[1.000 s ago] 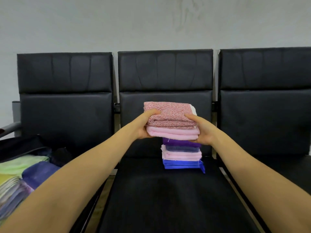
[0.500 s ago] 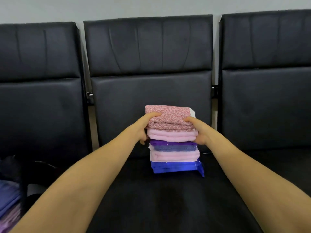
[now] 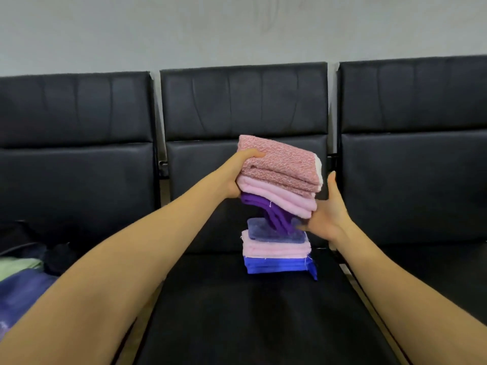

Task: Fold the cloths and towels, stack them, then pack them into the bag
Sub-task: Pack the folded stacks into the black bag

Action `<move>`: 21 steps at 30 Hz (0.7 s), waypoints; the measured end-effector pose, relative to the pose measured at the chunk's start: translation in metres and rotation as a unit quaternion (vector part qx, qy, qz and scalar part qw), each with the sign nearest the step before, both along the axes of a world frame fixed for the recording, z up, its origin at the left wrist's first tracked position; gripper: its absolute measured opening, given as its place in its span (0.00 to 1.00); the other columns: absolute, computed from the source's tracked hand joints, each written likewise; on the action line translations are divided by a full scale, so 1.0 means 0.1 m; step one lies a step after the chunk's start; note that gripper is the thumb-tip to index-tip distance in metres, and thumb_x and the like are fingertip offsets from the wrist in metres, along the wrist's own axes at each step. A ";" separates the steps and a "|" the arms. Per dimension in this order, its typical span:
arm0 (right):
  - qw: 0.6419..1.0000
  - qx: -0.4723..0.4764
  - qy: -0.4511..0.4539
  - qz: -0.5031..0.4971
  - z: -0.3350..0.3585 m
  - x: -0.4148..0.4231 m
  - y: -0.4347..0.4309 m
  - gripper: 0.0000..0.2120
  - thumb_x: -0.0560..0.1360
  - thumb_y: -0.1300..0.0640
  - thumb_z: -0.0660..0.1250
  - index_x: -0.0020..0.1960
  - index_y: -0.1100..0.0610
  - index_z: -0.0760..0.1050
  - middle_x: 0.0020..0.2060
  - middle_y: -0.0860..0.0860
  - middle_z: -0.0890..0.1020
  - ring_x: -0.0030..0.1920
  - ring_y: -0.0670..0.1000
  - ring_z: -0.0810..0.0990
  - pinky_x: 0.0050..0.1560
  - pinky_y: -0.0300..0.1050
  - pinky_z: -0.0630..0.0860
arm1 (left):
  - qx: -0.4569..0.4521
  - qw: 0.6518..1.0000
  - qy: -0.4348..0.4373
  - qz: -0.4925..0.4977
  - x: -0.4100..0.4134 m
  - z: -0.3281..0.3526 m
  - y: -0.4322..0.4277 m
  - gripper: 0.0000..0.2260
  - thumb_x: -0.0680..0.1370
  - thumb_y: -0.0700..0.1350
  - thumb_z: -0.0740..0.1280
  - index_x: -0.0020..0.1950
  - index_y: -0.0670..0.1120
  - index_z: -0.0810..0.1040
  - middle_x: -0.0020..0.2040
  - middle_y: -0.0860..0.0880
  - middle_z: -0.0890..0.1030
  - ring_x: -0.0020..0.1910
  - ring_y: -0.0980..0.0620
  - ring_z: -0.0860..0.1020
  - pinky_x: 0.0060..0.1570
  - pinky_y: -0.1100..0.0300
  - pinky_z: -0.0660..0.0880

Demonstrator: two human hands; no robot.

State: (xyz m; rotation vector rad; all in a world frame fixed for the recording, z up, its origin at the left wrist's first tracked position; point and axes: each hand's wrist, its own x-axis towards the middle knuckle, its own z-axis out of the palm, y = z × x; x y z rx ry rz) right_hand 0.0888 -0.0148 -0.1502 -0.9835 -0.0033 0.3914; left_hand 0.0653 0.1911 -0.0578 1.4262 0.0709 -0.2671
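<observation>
Left hand [image 3: 233, 177] gripped the 9 o'clock end of the lifted bundle [image 3: 279, 185], thumb curled over the top and fingers hidden beneath. Right hand [image 3: 326, 219] was spread at the bundle's 4 o'clock corner, thumb straight up just beside the end and fingers reaching flat underneath, bearing rather than clasping.

In the head view the bundle hung a little toward 3 o'clock of centre, tilted down to the right. Its top layer was a speckled pink towel [image 3: 284, 164], thick, folded, with a white edge showing at the right end. Under it lay a light pink cloth [image 3: 279, 197] in several folds. A purple cloth [image 3: 276, 217] sagged from the bottom, its loose folds trailing down onto the seat stack [image 3: 276, 251].

That stack stood toward 5 o'clock on the middle black seat [image 3: 237, 312], near the backrest: a slate-blue towel [image 3: 259, 230] on top, a pale pink towel [image 3: 274, 250] below, a royal blue cloth [image 3: 276, 266] at the base with one corner drooping right.

At 8 o'clock, on the left seat, sat a dark bag [image 3: 58, 259] with green [image 3: 15, 267] and blue [image 3: 23, 291] cloths beside it at the frame edge.
</observation>
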 end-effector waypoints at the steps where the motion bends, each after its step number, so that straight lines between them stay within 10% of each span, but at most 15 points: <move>1: 1.000 0.022 0.021 0.005 0.01 -0.08 0.05 0.46 0.63 0.20 0.52 0.63 0.54 0.76 0.59 0.58 0.80 0.62 0.60 0.76 0.58 0.61 0.72 | -0.010 1.000 0.000 0.006 -0.13 0.09 0.05 0.10 0.72 0.48 0.71 0.48 0.42 0.81 0.43 0.42 0.84 0.42 0.44 0.81 0.58 0.52 0.76; 7: 0.994 0.007 0.074 0.081 0.04 -0.77 0.78 0.38 0.74 0.29 0.54 0.68 0.57 0.72 0.59 0.61 0.80 0.57 0.64 0.78 0.61 0.65 0.70 | -0.048 0.998 0.000 0.043 -0.99 0.44 0.80 0.24 0.67 0.47 0.75 0.61 0.42 0.79 0.59 0.42 0.81 0.57 0.43 0.80 0.60 0.50 0.75; 14: 0.964 -0.040 0.030 0.261 0.46 -1.40 1.71 0.49 0.62 0.21 0.59 0.65 0.59 0.75 0.62 0.59 0.78 0.62 0.60 0.77 0.65 0.60 0.71 | 0.033 0.988 0.020 0.148 -2.06 0.16 1.98 0.14 0.68 0.48 0.73 0.51 0.46 0.80 0.46 0.44 0.85 0.44 0.45 0.83 0.50 0.52 0.79; 21: 0.938 -0.181 -0.017 0.295 0.40 -1.89 2.95 0.27 0.67 0.43 0.73 0.62 0.56 0.78 0.57 0.57 0.82 0.61 0.57 0.78 0.67 0.55 0.69 | 0.039 0.965 0.053 0.254 -2.84 -0.23 3.03 0.18 0.68 0.47 0.74 0.57 0.47 0.78 0.54 0.44 0.83 0.54 0.42 0.80 0.58 0.43 0.75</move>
